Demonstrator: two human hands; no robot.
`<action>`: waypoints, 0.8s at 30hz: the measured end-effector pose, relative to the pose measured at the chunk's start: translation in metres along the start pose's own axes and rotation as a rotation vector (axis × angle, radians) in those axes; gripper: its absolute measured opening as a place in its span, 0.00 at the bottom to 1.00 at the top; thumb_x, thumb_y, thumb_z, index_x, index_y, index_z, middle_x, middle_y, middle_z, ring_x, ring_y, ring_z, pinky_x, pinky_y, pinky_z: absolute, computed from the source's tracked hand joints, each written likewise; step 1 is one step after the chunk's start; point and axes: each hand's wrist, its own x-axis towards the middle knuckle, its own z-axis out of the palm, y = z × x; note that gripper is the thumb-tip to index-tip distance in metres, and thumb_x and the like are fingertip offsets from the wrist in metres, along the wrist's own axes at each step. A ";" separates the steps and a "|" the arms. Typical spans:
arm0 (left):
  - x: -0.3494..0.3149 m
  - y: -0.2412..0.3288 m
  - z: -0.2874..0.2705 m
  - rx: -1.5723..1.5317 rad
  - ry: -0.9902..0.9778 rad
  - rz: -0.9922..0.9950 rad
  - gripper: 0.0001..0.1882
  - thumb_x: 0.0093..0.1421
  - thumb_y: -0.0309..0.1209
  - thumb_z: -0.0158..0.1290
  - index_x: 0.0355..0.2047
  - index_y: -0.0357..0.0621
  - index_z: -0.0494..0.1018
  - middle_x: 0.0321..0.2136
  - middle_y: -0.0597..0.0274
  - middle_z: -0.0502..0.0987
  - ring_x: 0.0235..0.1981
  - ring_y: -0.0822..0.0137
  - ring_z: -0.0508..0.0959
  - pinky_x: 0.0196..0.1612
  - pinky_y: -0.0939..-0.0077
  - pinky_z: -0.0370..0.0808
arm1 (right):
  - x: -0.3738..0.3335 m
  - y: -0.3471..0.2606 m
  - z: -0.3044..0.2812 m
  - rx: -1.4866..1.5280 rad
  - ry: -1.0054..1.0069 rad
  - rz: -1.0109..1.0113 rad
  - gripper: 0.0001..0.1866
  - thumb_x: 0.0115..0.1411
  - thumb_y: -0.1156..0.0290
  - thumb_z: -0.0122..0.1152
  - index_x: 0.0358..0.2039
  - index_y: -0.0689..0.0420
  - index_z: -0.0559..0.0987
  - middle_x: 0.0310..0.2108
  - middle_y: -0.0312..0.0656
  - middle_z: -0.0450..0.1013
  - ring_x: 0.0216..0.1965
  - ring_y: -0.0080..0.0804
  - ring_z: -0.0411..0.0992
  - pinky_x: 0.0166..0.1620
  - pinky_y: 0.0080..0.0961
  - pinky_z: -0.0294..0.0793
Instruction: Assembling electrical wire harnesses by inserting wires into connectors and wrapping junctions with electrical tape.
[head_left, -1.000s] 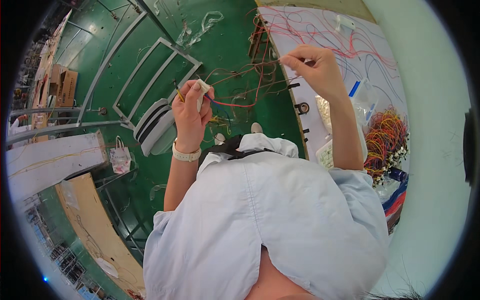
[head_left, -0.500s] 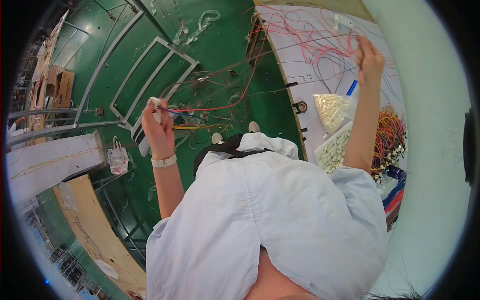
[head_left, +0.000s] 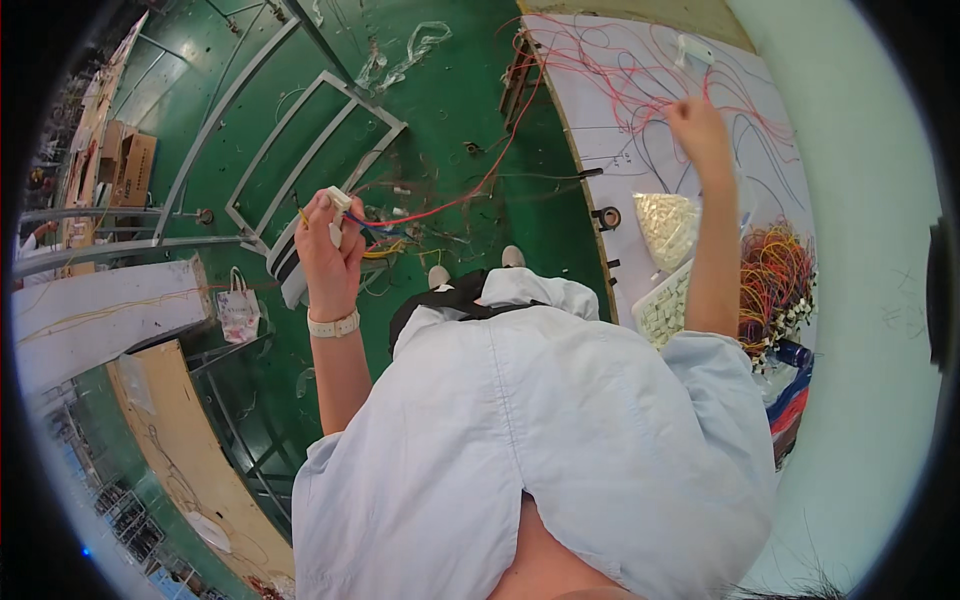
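Note:
My left hand (head_left: 328, 255), with a pale band at the wrist, is closed around a white plastic connector (head_left: 338, 200). Red, blue and yellow wires trail from around it, and one red wire (head_left: 470, 203) curves up to the table. Over the white table (head_left: 600, 130) on the right, my right hand (head_left: 702, 140) has its fingers curled together. It is among loose red wires (head_left: 640, 70) and dark wires; whatever its fingers hold is too small to make out.
On the table are a bag of cream-coloured small parts (head_left: 665, 228), a tray of pale connectors (head_left: 665, 312), a tape roll (head_left: 606, 217) and a bundle of coloured wires (head_left: 775, 285). Grey metal frames (head_left: 300, 150) stand left on the green floor (head_left: 450, 90). A pale wall (head_left: 860, 250) borders the table.
My right hand has moved left and nearer, with its fingers more curled. The dark wire stretched between the hands no longer shows. My left hand has shifted slightly right, showing more of the connector.

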 end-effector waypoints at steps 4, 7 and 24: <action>-0.008 0.007 0.015 -0.029 -0.147 0.002 0.10 0.64 0.34 0.44 0.34 0.38 0.67 0.25 0.56 0.73 0.09 0.86 0.50 0.10 0.90 0.46 | -0.034 -0.102 0.047 0.532 -0.180 -0.481 0.14 0.54 0.66 0.61 0.39 0.61 0.79 0.38 0.46 0.76 0.41 0.38 0.74 0.46 0.29 0.71; -0.010 0.008 0.025 -0.054 -0.221 -0.025 0.10 0.64 0.33 0.43 0.35 0.38 0.67 0.25 0.55 0.73 0.09 0.85 0.50 0.10 0.90 0.47 | -0.073 -0.168 0.077 0.890 -0.622 -0.592 0.20 0.58 0.61 0.60 0.45 0.63 0.75 0.41 0.44 0.76 0.43 0.30 0.73 0.47 0.25 0.71; -0.014 0.025 -0.036 0.323 0.038 0.120 0.10 0.65 0.31 0.44 0.33 0.36 0.70 0.26 0.55 0.78 0.08 0.86 0.53 0.10 0.89 0.49 | 0.014 -0.042 0.003 1.019 -0.292 -0.271 0.09 0.54 0.66 0.62 0.24 0.57 0.75 0.18 0.25 0.63 0.19 0.11 0.54 0.21 0.15 0.50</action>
